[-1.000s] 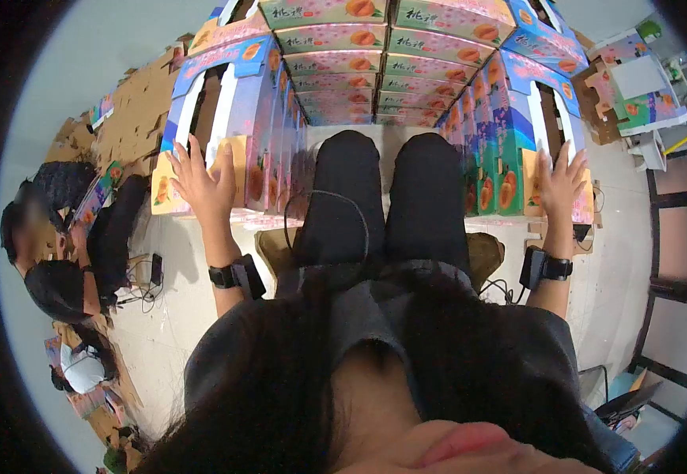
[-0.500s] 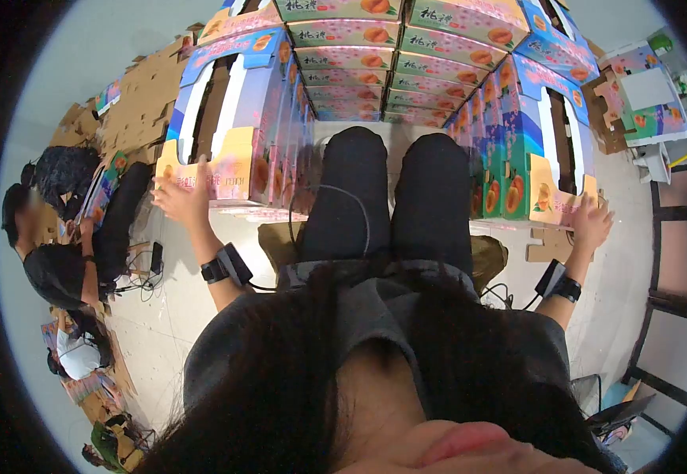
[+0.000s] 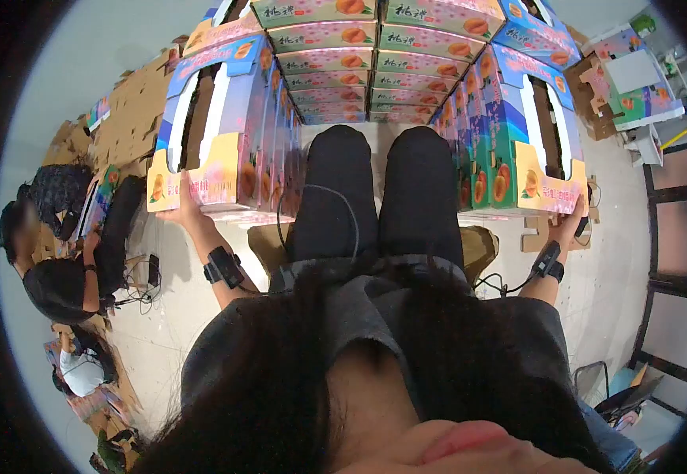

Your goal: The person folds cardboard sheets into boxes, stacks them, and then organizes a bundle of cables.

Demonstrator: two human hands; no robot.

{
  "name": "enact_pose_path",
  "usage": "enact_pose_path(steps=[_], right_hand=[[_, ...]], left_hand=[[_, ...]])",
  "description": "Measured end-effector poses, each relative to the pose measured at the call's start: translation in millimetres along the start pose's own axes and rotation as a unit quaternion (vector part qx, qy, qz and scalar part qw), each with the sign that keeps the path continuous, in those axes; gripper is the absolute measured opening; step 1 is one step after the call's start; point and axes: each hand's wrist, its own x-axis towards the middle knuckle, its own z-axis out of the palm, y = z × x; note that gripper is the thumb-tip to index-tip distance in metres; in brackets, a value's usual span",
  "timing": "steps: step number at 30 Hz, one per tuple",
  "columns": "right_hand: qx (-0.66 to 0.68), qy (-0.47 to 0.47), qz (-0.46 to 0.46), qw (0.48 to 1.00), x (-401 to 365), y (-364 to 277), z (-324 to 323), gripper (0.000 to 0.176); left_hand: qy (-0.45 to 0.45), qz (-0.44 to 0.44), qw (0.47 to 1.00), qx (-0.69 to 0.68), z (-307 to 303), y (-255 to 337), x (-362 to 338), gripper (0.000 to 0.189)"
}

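Note:
At the left stands a stack of printed cardboard fruit boxes; the top left box (image 3: 233,170) has a yellow end panel with peaches and a long slot in its top. My left hand (image 3: 183,211) grips the near lower edge of this box, its thumb up against the yellow panel and the other fingers mostly hidden below. On the right side is a matching box (image 3: 553,180), blue and green with a yellow end. My right hand (image 3: 571,222) holds its near right lower corner, fingers partly hidden by the box. Both wrists carry black strapped devices.
Stacked peach boxes (image 3: 332,59) form a wall ahead, beyond my knees (image 3: 342,162). Flattened cardboard (image 3: 134,110) leans at the far left, near two seated people (image 3: 59,288). A cable crosses my lap. Shelving with cartons (image 3: 636,79) stands at the far right.
Both hands have moved from the upper faces of the end panels to the lower edges of the boxes and closed on them. The view has shifted slightly.

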Motion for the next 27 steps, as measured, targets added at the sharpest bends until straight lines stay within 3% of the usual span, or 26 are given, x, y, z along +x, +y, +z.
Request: enact_pose_path(steps=[1, 4, 6, 9, 14, 17, 20, 25, 27], right_hand=[[-0.008, 0.003, -0.005, 1.0, 3.0, 2.5, -2.3, 0.08], [-0.014, 0.003, -0.01, 1.0, 7.3, 5.9, -6.2, 0.08], [-0.012, -0.001, -0.016, 1.0, 8.3, 4.9, -7.4, 0.08], [-0.005, -0.01, -0.026, 1.0, 9.0, 6.1, -8.1, 0.079], [0.002, -0.025, -0.024, 0.999, 16.5, 6.9, -11.3, 0.076], [-0.04, 0.047, -0.028, 0.998, 1.1, -2.0, -3.9, 0.057], [-0.003, 0.017, -0.08, 0.997, 6.8, 3.6, -4.9, 0.052], [-0.023, 0.034, -0.068, 0.997, 10.6, 4.9, -8.4, 0.055], [-0.029, 0.038, -0.071, 0.996, 22.8, 9.9, -15.3, 0.056]], left_hand=[[0.009, -0.04, 0.999, 0.005, -2.0, -3.6, 5.2, 0.127], [0.08, -0.135, 0.988, -0.007, 20.5, 27.5, -27.1, 0.077], [-0.007, -0.184, 0.981, -0.065, 1.9, -0.7, -1.1, 0.057], [-0.041, -0.193, 0.977, -0.08, -4.5, -8.6, 7.3, 0.041], [-0.033, -0.165, 0.983, -0.066, -2.2, -2.7, 0.5, 0.037], [-0.035, -0.153, 0.986, -0.063, -3.8, -4.3, 0.7, 0.036], [-0.035, -0.146, 0.987, -0.063, -6.0, -11.9, 7.8, 0.036], [0.001, -0.162, 0.987, -0.001, -6.5, -10.3, 10.9, 0.038], [-0.022, -0.144, 0.988, -0.04, -10.4, -20.2, 18.5, 0.037]])
